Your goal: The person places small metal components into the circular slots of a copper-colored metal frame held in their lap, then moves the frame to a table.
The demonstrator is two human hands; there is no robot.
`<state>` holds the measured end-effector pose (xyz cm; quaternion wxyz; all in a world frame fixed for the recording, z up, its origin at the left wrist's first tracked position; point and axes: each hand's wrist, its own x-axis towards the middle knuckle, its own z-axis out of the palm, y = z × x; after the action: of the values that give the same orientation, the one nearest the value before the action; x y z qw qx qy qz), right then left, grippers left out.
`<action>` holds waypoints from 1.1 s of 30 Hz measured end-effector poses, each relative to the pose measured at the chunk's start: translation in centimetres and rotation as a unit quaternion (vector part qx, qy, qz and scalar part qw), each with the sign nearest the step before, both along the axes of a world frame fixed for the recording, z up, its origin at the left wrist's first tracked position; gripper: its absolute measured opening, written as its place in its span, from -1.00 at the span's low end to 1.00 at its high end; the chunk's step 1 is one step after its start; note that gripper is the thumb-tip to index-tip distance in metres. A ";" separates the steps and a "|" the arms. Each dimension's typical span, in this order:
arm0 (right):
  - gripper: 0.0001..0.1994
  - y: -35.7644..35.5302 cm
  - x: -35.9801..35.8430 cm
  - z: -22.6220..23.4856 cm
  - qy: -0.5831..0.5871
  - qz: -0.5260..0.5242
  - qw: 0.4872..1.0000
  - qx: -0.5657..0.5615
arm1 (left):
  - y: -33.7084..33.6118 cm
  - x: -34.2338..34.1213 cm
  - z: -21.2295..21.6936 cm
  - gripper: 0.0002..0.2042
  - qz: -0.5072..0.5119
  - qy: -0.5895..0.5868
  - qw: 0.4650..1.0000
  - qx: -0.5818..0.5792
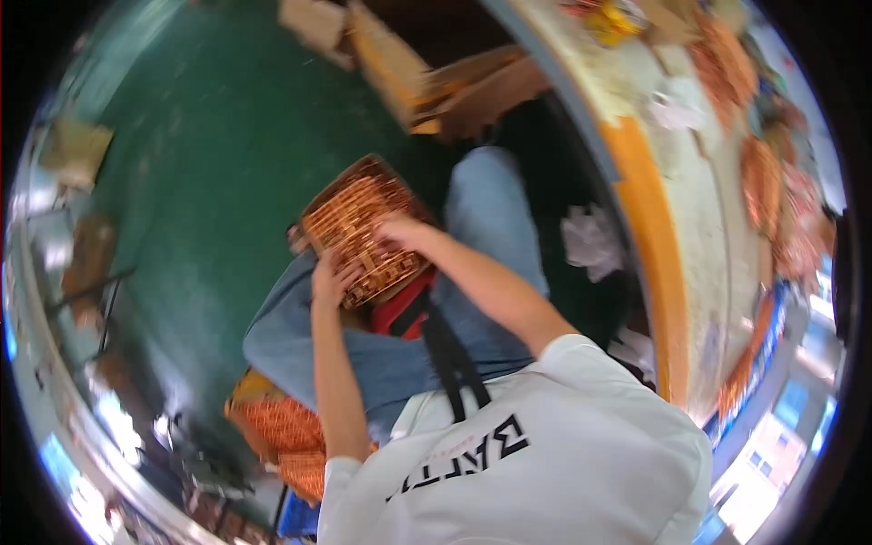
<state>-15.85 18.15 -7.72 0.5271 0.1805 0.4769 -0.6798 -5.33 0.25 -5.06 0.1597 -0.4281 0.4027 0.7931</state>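
Observation:
An open box (380, 166) rests across my thighs, filled with rows of shiny copper-coloured metal pieces (350, 211). My left hand (334, 278) lies at the box's near left side, its fingers spread over the pieces. Over the right part of the same layer, my right hand (400, 232) has its fingers pressed together among the pieces. Whatever is between those fingertips is too small and blurred to make out. Below the box, a red thing (400, 313) shows between my legs, beside black straps (447, 359).
A yellow-edged bench (668, 300) runs along my right, with copper-coloured bundles (722, 68) on it. Cardboard boxes (391, 68) stand ahead on the green floor (200, 136). Another box of copper-coloured pieces (282, 431) is by my left hip. A white plastic bag (590, 241) lies under the bench.

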 end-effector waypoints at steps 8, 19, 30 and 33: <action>-0.54 0.7 -0.5 3.4 0.015 0.138 0.990 -0.012 | -1.9 0.5 1.2 -0.63 0.066 0.084 0.994 -0.019; -0.76 2.7 0.1 3.7 0.041 0.060 0.996 -0.056 | 0.5 0.8 5.0 -0.42 -0.082 0.056 0.995 -0.033; -0.89 1.9 1.4 4.0 0.096 0.034 0.992 0.078 | 1.4 0.0 1.9 -0.52 -0.114 0.112 0.949 -0.272; -0.63 2.5 0.8 5.3 0.017 -0.004 1.000 0.014 | 2.4 0.3 3.5 -0.47 -0.101 0.005 0.985 -0.140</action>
<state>-15.06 20.65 -2.46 0.5139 0.1778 0.4945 -0.6781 -5.04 2.63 -1.57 0.1750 -0.3994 0.5515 0.7111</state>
